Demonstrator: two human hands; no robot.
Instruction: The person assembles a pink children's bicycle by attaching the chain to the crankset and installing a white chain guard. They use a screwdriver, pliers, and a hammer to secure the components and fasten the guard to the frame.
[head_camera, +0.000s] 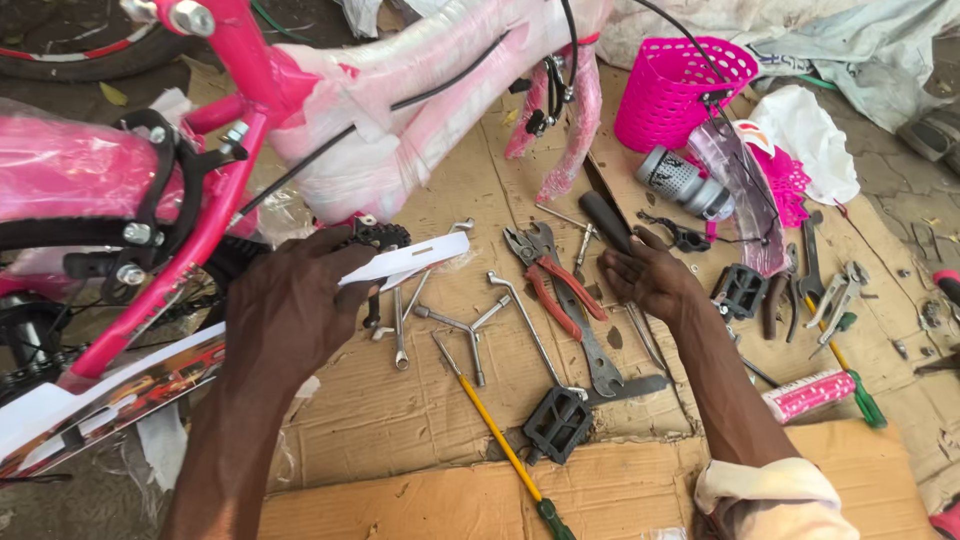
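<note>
1. Looking down from the head camera, the left hand (295, 300) is curled around a white chain guard (405, 262), pinching it beside the pink bike frame (215, 215).
2. The chain guard sits right by the black chain wheel (378, 236) of the bike.
3. The right hand (645, 275) lies with its fingers bent on the cardboard (400, 410). Its fingertips touch a black tool handle (605, 222), but I cannot tell if it grips it.
4. Counting the things on the cardboard: two black pedals, one near the bottom (557, 423) and one by the right hand (738, 290).
5. One pair of red pliers (555, 280) lies between the hands.
6. One pink basket (680, 90) stands at the top.
7. One yellow screwdriver (500, 440) lies near the bottom.
8. One pink handlebar grip (808, 395) lies at the right.
</note>
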